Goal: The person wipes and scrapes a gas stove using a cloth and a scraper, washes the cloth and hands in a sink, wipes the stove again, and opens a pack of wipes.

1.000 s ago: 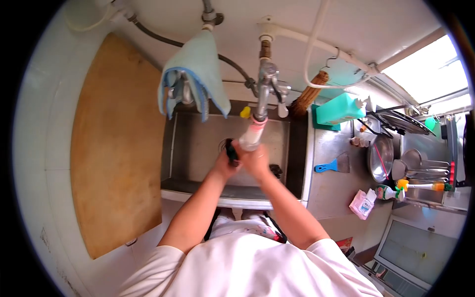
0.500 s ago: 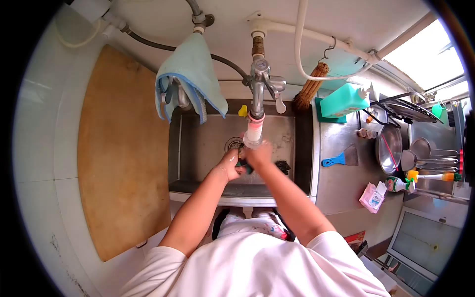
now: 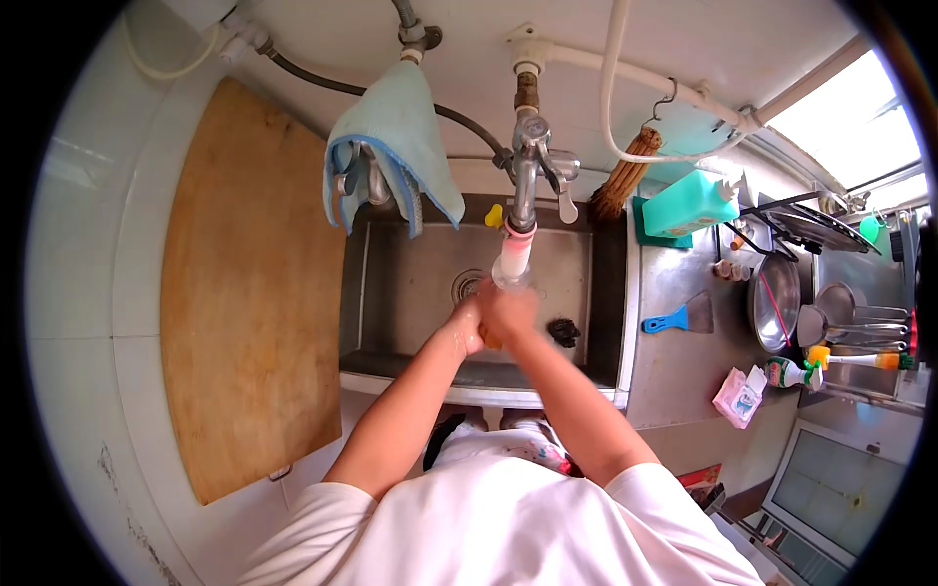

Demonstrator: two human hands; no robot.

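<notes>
Below the tap (image 3: 532, 161), its clear-ended spout (image 3: 512, 259) sits just over my two hands, which are pressed together above the steel sink (image 3: 410, 259). My left hand (image 3: 469, 324) looks wet and is closed, with its fingers mostly hidden. Over it lies my right hand (image 3: 510, 313), closed and slightly blurred. Between them an orange-yellow edge of what looks like a scouring sponge (image 3: 491, 340) peeks out; the rest is covered. A dark clump like a scrubbing pad (image 3: 563, 332) lies on the sink floor to the right. The drain (image 3: 467, 285) is partly behind my hands.
A wooden board (image 3: 254, 293) stands at the left. A light-blue cloth (image 3: 391, 137) drapes over a second tap. On the right counter are a green bottle (image 3: 689, 207), a blue-handled scraper (image 3: 674, 319), a metal bowl (image 3: 772, 298) and a pink packet (image 3: 740, 396). A brush (image 3: 628, 174) hangs behind.
My hands have closed together more tightly, and the right has come over the left. The dark-green part of the sponge that showed between them is now hidden. The view has shifted slightly.
</notes>
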